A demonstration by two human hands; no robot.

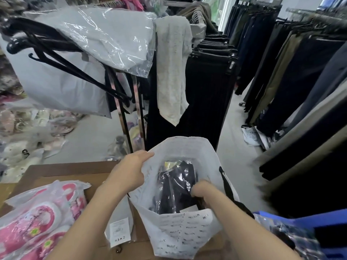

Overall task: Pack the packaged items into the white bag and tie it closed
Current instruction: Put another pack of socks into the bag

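A white printed bag (180,235) stands open in front of me at the lower centre. My left hand (131,169) grips its left rim and holds the mouth wide. Inside lies a dark garment in clear plastic packaging (174,188). My right hand (201,190) reaches into the bag, its fingers curled on the right edge of that package. A black strap (225,182) hangs along the bag's right side.
A cardboard box (62,171) sits at the left with pink packaged items (41,220) on it. A grey plastic-wrapped garment (105,34) and black hangers (56,59) hang on a rack ahead. Racks of dark trousers (281,72) line the right. A blue bin (319,228) is at lower right.
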